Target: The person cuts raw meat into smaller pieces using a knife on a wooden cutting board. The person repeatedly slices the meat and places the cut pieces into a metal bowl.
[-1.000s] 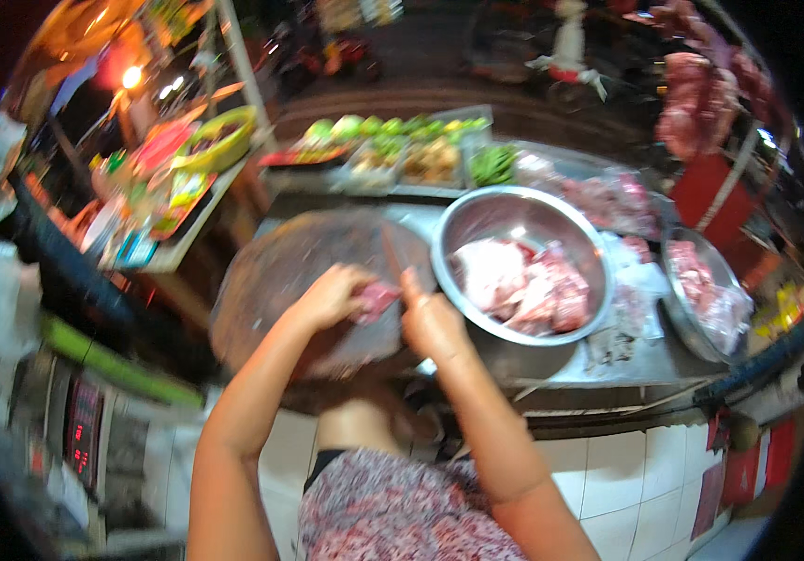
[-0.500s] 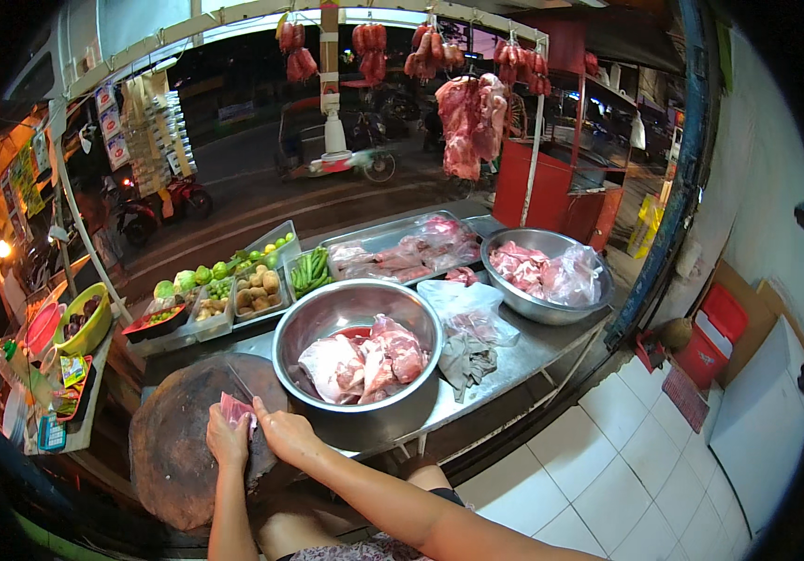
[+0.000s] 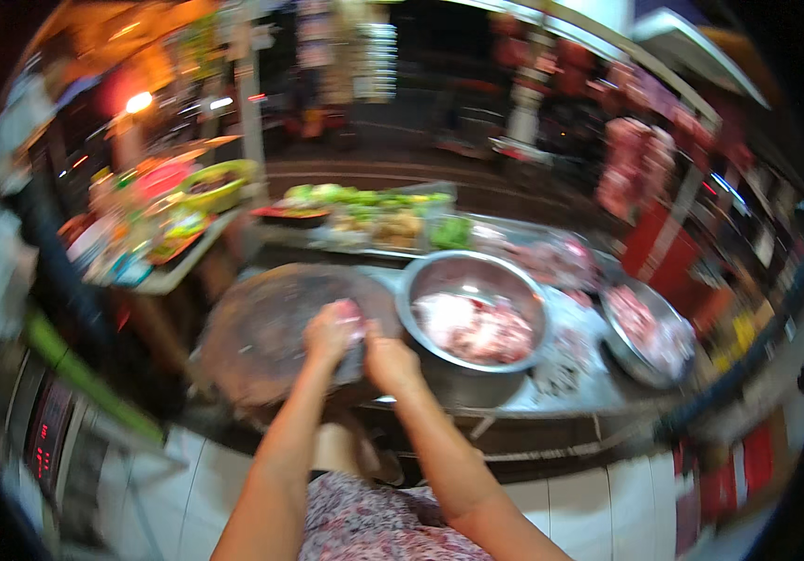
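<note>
My left hand [image 3: 328, 333] presses on a small pink piece of raw meat [image 3: 349, 313] at the right edge of a round dark wooden chopping block [image 3: 261, 327]. Just to its right my right hand [image 3: 390, 360] is closed; a knife blade [image 3: 350, 360] seems to lie between the two hands, but blur hides the grip. A large steel bowl [image 3: 420, 280] with pink raw meat [image 3: 477, 327] stands right of my hands. The whole picture is motion-blurred.
A second steel bowl of meat [image 3: 650, 332] stands far right on the metal counter [image 3: 561, 374]. Trays of green vegetables [image 3: 364, 201] line the back. Cuts of meat [image 3: 640, 159] hang at upper right. A stall table with a green bowl [image 3: 217, 182] is at left.
The view has swung left and downward, so the chopping block and bowls now sit near the middle. Both hands stay together over the meat piece on the block.
</note>
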Available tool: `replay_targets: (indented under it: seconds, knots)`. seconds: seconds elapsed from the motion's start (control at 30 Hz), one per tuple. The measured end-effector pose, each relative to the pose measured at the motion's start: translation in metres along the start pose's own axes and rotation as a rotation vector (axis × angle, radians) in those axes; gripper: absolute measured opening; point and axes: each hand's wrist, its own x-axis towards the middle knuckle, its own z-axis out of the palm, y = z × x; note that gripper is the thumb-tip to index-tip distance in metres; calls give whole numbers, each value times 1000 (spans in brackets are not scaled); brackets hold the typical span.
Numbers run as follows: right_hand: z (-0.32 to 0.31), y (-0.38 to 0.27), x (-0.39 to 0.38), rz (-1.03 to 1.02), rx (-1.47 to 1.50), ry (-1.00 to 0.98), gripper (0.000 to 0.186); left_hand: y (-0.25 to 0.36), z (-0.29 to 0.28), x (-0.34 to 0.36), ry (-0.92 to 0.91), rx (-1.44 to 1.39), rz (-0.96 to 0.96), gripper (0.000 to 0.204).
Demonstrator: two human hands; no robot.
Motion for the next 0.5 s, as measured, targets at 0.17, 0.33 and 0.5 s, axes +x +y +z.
replay_targets:
  seconds: [0.17, 0.33, 0.5]
  knots:
    - [-2, -4, 0, -44, -69, 31, 64, 4, -5, -2, -18, 106, -24, 64]
    - [0, -5, -3, 19, 43, 67, 67, 10, -10, -8, -34, 80, -19, 43]
    - [3, -3, -4, 43, 1, 49, 70, 12, -11, -6, -39, 65, -56, 43]
